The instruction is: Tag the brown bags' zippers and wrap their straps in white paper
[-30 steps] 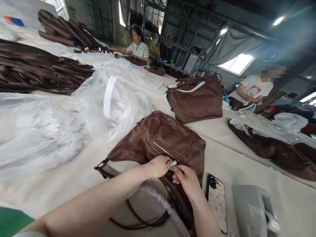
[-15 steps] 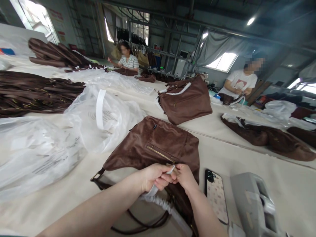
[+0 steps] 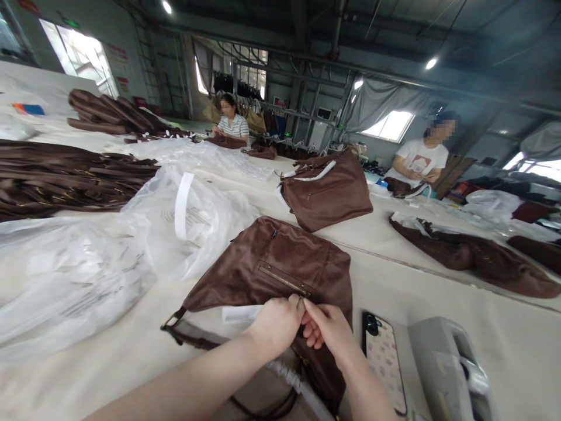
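A brown handbag [image 3: 302, 248] lies flat on the table, with a brass zipper [image 3: 284, 279] across its front. My left hand [image 3: 278, 327] is closed over the lower end of that zipper, and a white strip [image 3: 240, 314] sticks out to the left from under it. My right hand [image 3: 325, 328] meets it there, thumb and forefinger pinched together; what lies between them is hidden. Below my hands runs a strap wrapped in white padding [image 3: 291, 377]. The bag's strap end with a brass ring [image 3: 169, 321] rests at the left.
A phone [image 3: 384, 362] and a grey tape dispenser [image 3: 451, 368] stand on the right. Clear plastic bags [image 3: 79, 280] and piled brown straps [image 3: 65, 178] cover the left. Another brown bag [image 3: 328, 190] lies beyond, and two people [image 3: 234, 126] work across the table.
My left hand has turned over, its back now facing up. The white strip, earlier between my fingers and hanging below, now points left. My right fingers have spread lower.
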Demonstrator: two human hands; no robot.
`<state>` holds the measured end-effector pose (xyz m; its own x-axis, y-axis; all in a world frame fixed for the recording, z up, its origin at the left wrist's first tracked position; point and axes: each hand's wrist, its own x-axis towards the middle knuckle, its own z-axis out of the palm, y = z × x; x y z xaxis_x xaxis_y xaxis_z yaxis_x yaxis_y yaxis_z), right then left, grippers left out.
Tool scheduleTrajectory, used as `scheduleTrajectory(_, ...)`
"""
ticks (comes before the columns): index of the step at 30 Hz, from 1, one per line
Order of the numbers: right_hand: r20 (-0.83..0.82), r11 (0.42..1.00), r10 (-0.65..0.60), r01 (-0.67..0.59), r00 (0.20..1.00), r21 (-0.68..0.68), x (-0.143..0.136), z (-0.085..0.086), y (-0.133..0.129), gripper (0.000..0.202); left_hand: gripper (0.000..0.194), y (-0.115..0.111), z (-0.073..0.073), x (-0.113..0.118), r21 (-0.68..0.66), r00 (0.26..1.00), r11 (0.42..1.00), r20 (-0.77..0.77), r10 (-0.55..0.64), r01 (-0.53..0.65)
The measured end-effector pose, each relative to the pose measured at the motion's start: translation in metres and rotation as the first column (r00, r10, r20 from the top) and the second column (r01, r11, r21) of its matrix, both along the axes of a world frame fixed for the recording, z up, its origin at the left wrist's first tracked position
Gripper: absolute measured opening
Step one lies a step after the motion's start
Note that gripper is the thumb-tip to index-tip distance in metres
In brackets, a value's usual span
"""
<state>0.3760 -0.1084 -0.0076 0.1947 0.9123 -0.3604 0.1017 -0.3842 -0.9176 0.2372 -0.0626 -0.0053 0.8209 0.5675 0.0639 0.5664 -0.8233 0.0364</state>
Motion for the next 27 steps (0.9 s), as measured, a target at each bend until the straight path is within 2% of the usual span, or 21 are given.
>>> scheduleTrajectory(3,-0.003,0.994,0.005,-0.005,1.0,0.105,-0.001,-0.004,0.0,0.046,0.021,-0.001,0.0,0.0,-0.011,1.0,1.0,-0.003,-0.02,0.019)
scheduleTrajectory(5,-0.025,0.991,0.001,0.002,1.0,0.135,0.001,-0.007,0.0,0.043,0.021,0.002,0.0,-0.003,-0.065,0.997,0.998,0.073,-0.021,0.025)
scheduleTrajectory(7,-0.026,0.99,-0.003,0.007,1.0,0.142,0.002,-0.01,0.001,0.042,0.022,0.007,0.0,-0.007,-0.174,0.975,0.984,0.21,0.069,-0.032)
scheduleTrajectory(9,-0.028,0.989,-0.003,0.007,1.0,0.147,0.003,-0.012,0.001,0.043,0.019,0.013,0.0,-0.011,-0.31,0.921,0.946,0.334,0.201,-0.094)
scheduleTrajectory(12,-0.049,0.989,0.002,0.005,0.999,0.148,-0.001,-0.014,0.002,0.046,0.012,0.022,0.001,-0.015,-0.498,0.826,0.865,0.464,0.32,-0.055)
scheduleTrajectory(13,-0.069,0.99,0.001,0.008,0.998,0.143,-0.003,-0.016,0.002,0.048,0.012,0.024,0.001,-0.015,-0.603,0.782,0.798,0.491,0.383,-0.012)
scheduleTrajectory(14,-0.093,0.991,0.0,0.013,0.996,0.136,-0.005,-0.017,0.003,0.049,0.013,0.025,0.002,-0.014,-0.724,0.735,0.688,0.489,0.47,0.042)
scheduleTrajectory(16,-0.139,0.992,-0.01,0.027,0.99,0.124,-0.008,-0.02,0.005,0.053,0.018,0.027,0.002,-0.014,-0.908,0.671,0.388,0.386,0.634,0.156)
scheduleTrajectory(17,-0.151,0.992,-0.016,0.035,0.988,0.12,-0.009,-0.022,0.005,0.055,0.021,0.027,0.002,-0.013,-0.949,0.664,0.246,0.315,0.678,0.199)
scheduleTrajectory(18,-0.154,0.992,-0.023,0.042,0.988,0.117,-0.01,-0.023,0.006,0.056,0.025,0.028,0.002,-0.014,-0.965,0.671,0.137,0.255,0.696,0.224)
scheduleTrajectory(21,-0.155,0.99,-0.062,0.08,0.986,0.114,-0.011,-0.027,0.006,0.054,0.033,0.032,0.005,-0.018,-0.972,0.73,-0.03,0.153,0.666,0.232)
scheduleTrajectory(22,-0.155,0.989,-0.086,0.103,0.984,0.107,-0.01,-0.028,0.005,0.052,0.031,0.033,0.006,-0.019,-0.96,0.765,-0.128,0.115,0.634,0.25)
scheduleTrajectory(23,-0.162,0.987,-0.112,0.129,0.98,0.095,-0.009,-0.029,0.004,0.049,0.028,0.033,0.007,-0.02,-0.925,0.802,-0.251,0.089,0.59,0.287)
scheduleTrajectory(25,-0.255,0.988,-0.121,0.141,0.959,0.064,-0.007,-0.029,0.003,0.046,0.021,0.031,0.006,-0.019,-0.771,0.864,-0.512,0.097,0.494,0.38)
scheduleTrajectory(26,-0.341,0.993,-0.095,0.115,0.935,0.039,-0.006,-0.028,0.002,0.046,0.019,0.028,0.003,-0.016,-0.678,0.877,-0.607,0.12,0.465,0.414)
scheduleTrajectory(27,-0.436,0.998,-0.052,0.065,0.899,0.017,-0.005,-0.026,0.001,0.047,0.021,0.026,-0.001,-0.011,-0.623,0.885,-0.657,0.131,0.447,0.424)
